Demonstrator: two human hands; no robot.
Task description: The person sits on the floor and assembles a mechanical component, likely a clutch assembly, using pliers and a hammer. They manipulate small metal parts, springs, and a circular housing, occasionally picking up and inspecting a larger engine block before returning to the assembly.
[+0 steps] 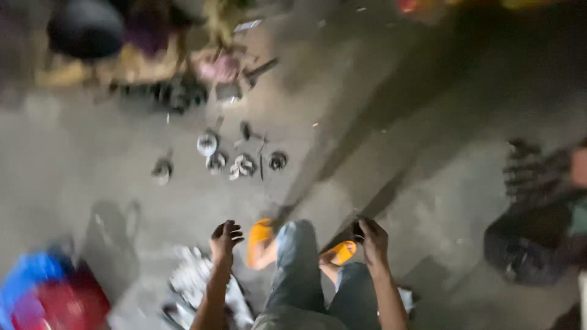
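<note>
1. While the frame is motion-blurred, both hands hang low over the concrete floor (391, 153): left hand (225, 239) with fingers spread apart and nothing in its grip; right hand (373, 239) curled at a small dark object (358, 231), though I cannot tell whether that grip is actually clamped on it.
2. Risk: if the hold is loose, the dark object may drop onto the right sandal (340, 252), directly at 7 o'clock of it.
3. Risk: small round metal parts (241, 162) lie scattered at 12 o'clock of the left hand, well apart; a step forward in open orange sandals could kick or roll them.
4. Risk: dim light hides a greasy machine part (202, 287) just beside the left forearm; the arm could snag on it.
</note>
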